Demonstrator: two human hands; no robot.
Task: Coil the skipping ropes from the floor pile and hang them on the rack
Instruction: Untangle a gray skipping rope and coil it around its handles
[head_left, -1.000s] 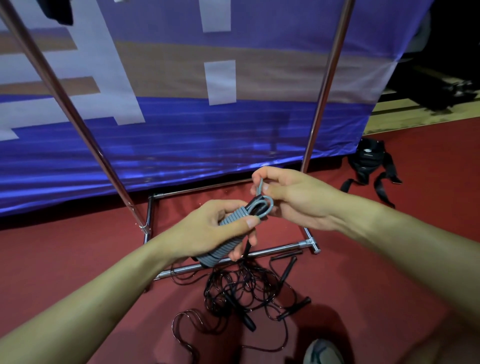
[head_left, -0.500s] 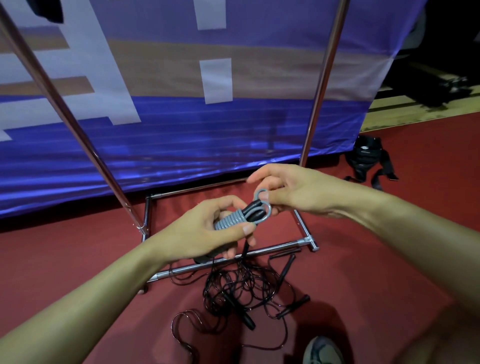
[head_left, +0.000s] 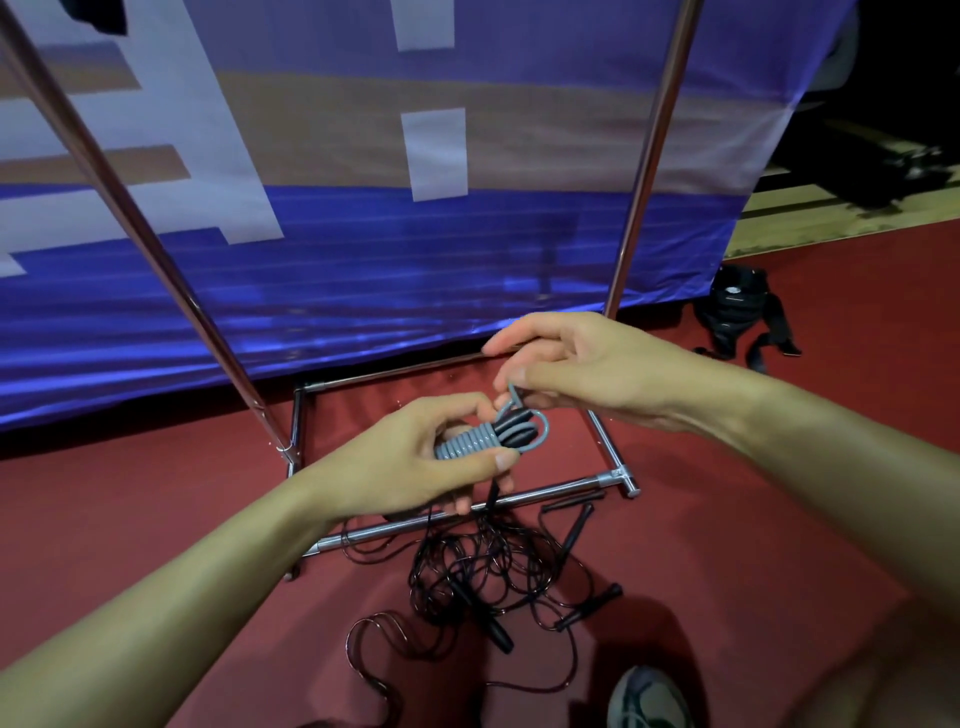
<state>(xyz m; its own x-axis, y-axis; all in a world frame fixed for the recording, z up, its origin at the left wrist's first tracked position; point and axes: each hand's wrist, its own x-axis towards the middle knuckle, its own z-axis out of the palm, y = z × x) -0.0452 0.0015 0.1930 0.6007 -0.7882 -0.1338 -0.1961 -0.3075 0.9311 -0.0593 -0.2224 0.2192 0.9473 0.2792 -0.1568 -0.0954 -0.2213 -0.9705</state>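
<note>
Grey coiled rope (head_left: 485, 439) sits in my left hand (head_left: 415, 467), fingers curled round it; my right hand (head_left: 582, 371) pinches its loose end. Black ropes (head_left: 488, 577) lie tangled on the floor near the rack (head_left: 467, 506), whose top is cut off.

Red floor (head_left: 156, 519), blue-and-white banner (head_left: 363, 260)

Dim light, wide-angle edge distortion

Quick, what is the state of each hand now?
Left hand: grips the coiled grey rope.
Right hand: pinches the loose end of that rope above the bundle.
</note>
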